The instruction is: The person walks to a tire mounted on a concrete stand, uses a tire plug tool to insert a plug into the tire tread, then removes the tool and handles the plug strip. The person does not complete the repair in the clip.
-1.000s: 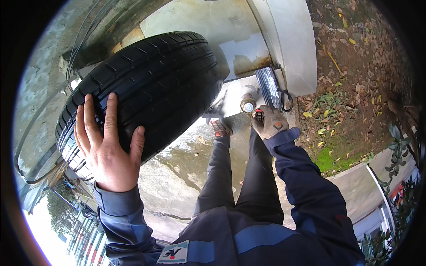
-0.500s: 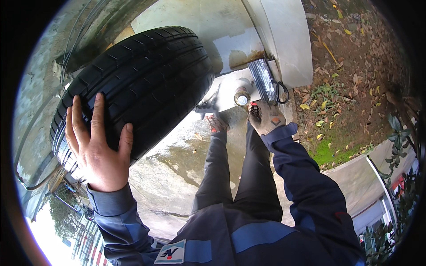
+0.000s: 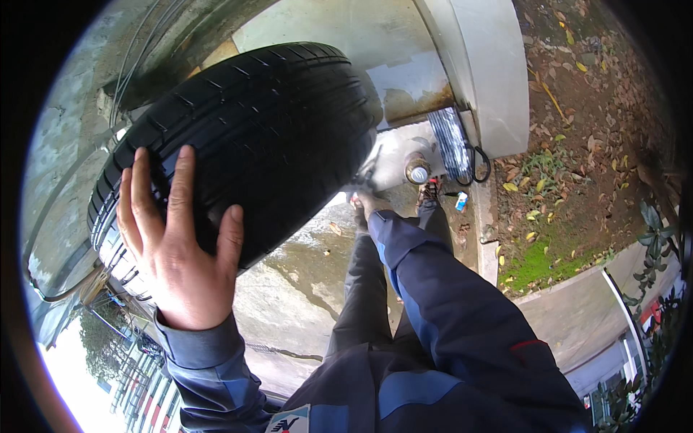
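Concrete ground lies beneath us, with a leaf-strewn soil bed along our right. We have the black tire at our left, its tread turned towards us; what bears its weight we cannot see. Our left grip is released, palm down and fingers spread on the tread, probably to steady so bulky a thing. Our right grip is low, near the tire's lower edge; its fingers are hidden, so we cannot tell whether they clasp anything. Smaller things sit off to the right, perhaps to keep clear: we count one round canister, one silver bundle, one black loop and one blue-and-white packet, beside one tire.
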Demonstrator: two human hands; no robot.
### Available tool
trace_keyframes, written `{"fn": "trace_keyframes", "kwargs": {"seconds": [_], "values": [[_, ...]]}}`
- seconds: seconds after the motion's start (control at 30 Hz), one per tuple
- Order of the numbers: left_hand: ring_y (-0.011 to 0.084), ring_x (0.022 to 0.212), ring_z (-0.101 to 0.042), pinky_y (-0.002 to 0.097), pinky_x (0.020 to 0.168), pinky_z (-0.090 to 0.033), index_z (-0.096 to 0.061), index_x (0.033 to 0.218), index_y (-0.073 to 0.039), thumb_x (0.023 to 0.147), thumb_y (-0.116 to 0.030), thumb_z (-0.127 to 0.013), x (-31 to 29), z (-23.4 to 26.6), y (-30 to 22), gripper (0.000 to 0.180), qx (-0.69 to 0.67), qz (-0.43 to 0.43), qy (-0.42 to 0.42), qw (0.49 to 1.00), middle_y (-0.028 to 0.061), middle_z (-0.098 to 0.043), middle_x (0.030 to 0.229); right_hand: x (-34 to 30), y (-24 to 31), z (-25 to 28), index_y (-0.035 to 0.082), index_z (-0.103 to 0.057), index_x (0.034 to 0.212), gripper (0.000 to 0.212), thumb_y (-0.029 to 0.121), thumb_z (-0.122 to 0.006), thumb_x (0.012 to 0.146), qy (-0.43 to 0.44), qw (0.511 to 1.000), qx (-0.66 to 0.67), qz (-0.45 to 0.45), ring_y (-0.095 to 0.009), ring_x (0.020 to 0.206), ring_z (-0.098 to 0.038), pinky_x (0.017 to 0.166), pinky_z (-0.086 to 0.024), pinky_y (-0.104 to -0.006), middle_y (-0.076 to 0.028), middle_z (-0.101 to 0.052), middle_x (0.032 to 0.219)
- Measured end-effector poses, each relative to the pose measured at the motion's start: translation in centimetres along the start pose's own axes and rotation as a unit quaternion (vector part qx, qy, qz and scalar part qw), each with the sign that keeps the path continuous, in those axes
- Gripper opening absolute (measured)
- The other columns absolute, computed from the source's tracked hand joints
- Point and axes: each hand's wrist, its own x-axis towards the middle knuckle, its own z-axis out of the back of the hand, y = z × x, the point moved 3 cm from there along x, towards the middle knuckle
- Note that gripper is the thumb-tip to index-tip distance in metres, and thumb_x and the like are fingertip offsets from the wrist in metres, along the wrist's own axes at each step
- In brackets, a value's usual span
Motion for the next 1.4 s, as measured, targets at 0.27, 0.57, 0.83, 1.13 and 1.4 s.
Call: {"fn": "trace_keyframes", "kwargs": {"seconds": [0.27, 0.57, 0.83, 1.13, 1.4], "values": [[0.0499, 0.149, -0.036, 0.0629, 0.123, -0.025, -0.065, 0.145, -0.017, 0.079, -0.036, -0.082, 0.0, 0.5, -0.2, 0.071, -0.034, 0.024, 0.046, 0.998, 0.0269, -0.039, 0.163, 3.1, 4.4, -3.9, 0.009, -0.071, 0.099, 0.039, 0.047, -0.076, 0.088, -0.151, 0.988, -0.023, 0.029, -0.023, 0.081, -0.071, 0.075, -0.054, -0.0360, -0.009, -0.073, 0.089], [0.0516, 0.148, -0.037, 0.0646, 0.120, -0.029, -0.069, 0.139, -0.014, 0.078, -0.028, -0.082, -0.2, 1.0, 0.1, 0.064, -0.076, 0.016, 0.040, 0.996, 0.0293, -0.041, 0.161, 0.1, 1.6, -2.8, 0.008, -0.072, 0.112, 0.047, 0.047, -0.079, 0.088, -0.105, 0.994, 0.005, 0.006, -0.021, 0.085, -0.073, 0.077, -0.056, -0.0346, -0.010, -0.076, 0.100], [0.0405, 0.108, -0.068, 0.0488, 0.093, -0.055, -0.072, 0.115, -0.001, 0.084, -0.015, -0.075, -6.4, 0.2, -4.9, 0.034, -0.456, -0.046, 0.054, 0.887, 0.0219, -0.067, 0.123, -4.5, -5.9, 4.5, 0.007, -0.071, 0.127, 0.059, 0.051, -0.079, 0.089, -0.051, 0.994, -0.092, 0.015, -0.019, 0.089, -0.074, 0.079, -0.057, -0.0340, -0.011, -0.078, 0.111], [0.0294, 0.099, -0.074, 0.0382, 0.089, -0.058, -0.073, 0.117, -0.002, 0.094, -0.016, -0.068, -16.6, -19.6, -13.5, 0.027, -0.509, 0.132, 0.392, 0.755, 0.0161, -0.072, 0.115, 4.2, -1.9, 1.7, 0.002, -0.072, 0.118, 0.067, 0.060, -0.076, 0.086, -0.184, 0.981, -0.052, -0.007, -0.029, 0.115, -0.071, 0.097, -0.053, -0.0378, -0.014, -0.077, 0.118], [0.0278, 0.096, -0.075, 0.0393, 0.085, -0.059, -0.075, 0.114, -0.006, 0.096, -0.023, -0.069, -19.9, -22.5, -11.1, 0.026, -0.503, 0.168, 0.399, 0.748, 0.0145, -0.074, 0.109, -0.1, 0.3, 1.8, 0.003, -0.069, 0.099, 0.035, 0.035, -0.080, 0.093, -0.039, 0.974, 0.223, 0.007, -0.017, 0.042, -0.055, 0.040, -0.045, -0.0386, -0.008, -0.067, 0.072]]}}
